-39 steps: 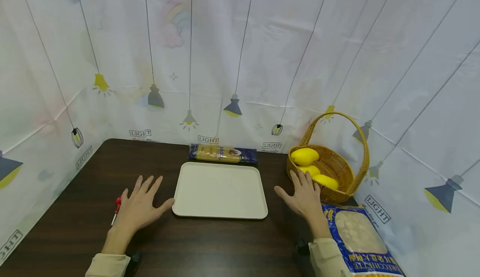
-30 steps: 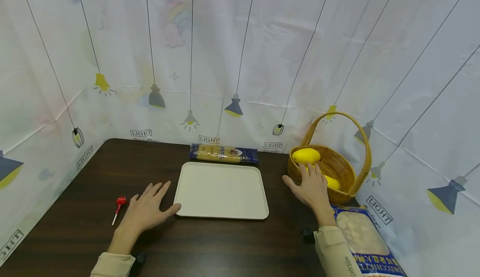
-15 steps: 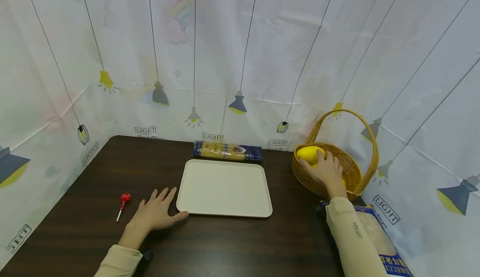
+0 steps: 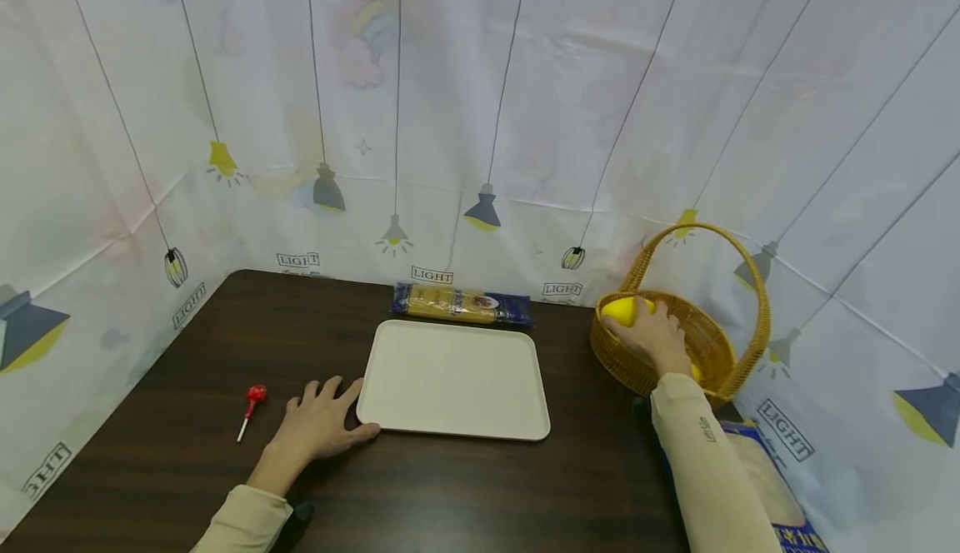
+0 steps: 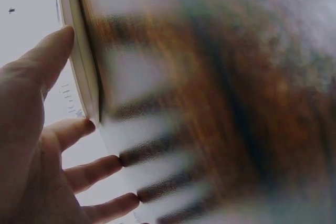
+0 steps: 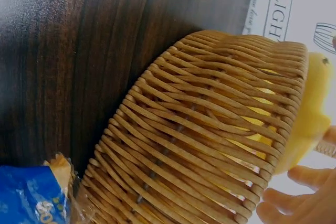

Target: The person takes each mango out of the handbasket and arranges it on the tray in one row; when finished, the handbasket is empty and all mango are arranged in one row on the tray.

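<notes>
My left hand (image 4: 317, 425) rests on the dark table with fingers spread, beside the white tray (image 4: 454, 380). In the left wrist view, its thumb (image 5: 55, 51) lies against the tray's edge (image 5: 84, 61). My right hand (image 4: 656, 338) reaches into the wicker basket (image 4: 708, 328) at the right. Its thumb and curled fingers are around a yellow lemon (image 4: 620, 310) near the basket's left rim. In the right wrist view, the lemon (image 6: 312, 108) shows above the woven wall (image 6: 194, 124), with curled fingertips (image 6: 302, 176) close against it. More yellow fruit is mostly hidden beneath the hand.
A red lollipop (image 4: 256, 394) lies left of the left hand. Behind the tray is a packet of spaghetti (image 4: 457, 305). A blue pasta bag (image 4: 765, 470) lies at the right, partly under the right forearm. A printed cloth (image 4: 480, 103) hangs behind the table.
My right hand has moved from the basket's front rim into the basket and closed around the lemon. My left hand has slid right and nearer to me, to the tray's lower left corner.
</notes>
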The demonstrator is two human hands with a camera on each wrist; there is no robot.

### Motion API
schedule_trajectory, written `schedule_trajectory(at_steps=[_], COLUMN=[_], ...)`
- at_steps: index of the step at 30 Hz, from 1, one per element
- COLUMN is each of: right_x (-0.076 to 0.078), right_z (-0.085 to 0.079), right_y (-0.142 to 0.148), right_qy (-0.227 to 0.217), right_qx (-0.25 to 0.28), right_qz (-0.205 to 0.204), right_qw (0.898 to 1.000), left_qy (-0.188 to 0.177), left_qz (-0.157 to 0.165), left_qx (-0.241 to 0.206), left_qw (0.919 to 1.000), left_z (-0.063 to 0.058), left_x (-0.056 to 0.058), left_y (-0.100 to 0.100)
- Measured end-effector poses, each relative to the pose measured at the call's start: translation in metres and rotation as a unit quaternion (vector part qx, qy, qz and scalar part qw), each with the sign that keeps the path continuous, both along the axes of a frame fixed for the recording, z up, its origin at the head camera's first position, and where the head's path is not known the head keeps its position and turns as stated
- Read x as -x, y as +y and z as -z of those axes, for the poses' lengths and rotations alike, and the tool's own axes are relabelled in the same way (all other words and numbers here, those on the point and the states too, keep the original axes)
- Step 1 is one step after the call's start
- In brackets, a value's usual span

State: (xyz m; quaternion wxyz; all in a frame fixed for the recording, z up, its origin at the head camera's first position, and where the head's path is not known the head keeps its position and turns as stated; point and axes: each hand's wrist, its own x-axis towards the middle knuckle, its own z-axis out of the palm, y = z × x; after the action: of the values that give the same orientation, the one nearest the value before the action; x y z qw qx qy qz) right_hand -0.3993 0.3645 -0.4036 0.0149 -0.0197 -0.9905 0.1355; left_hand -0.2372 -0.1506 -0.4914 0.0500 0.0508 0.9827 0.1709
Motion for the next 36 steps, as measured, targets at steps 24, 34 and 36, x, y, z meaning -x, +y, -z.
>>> schedule_trajectory(at_steps=[24, 34, 36], right_x=[0.008, 0.01, 0.01], right_z=[0.011, 0.016, 0.016], right_y=[0.003, 0.004, 0.004], right_qy=[0.024, 0.038, 0.047], right_qx=[0.031, 0.029, 0.027], right_qz=[-0.009, -0.022, -0.025], right_qw=[0.999, 0.999, 0.998], left_qy=[0.022, 0.007, 0.006], left_qz=[0.004, 0.001, 0.001], left_qx=[0.002, -0.007, -0.012], left_qw=[0.9997, 0.9999, 0.9999], left_z=[-0.001, -0.001, -0.001], left_x=[0.0, 0.0, -0.001], left_y=[0.0, 0.0, -0.001])
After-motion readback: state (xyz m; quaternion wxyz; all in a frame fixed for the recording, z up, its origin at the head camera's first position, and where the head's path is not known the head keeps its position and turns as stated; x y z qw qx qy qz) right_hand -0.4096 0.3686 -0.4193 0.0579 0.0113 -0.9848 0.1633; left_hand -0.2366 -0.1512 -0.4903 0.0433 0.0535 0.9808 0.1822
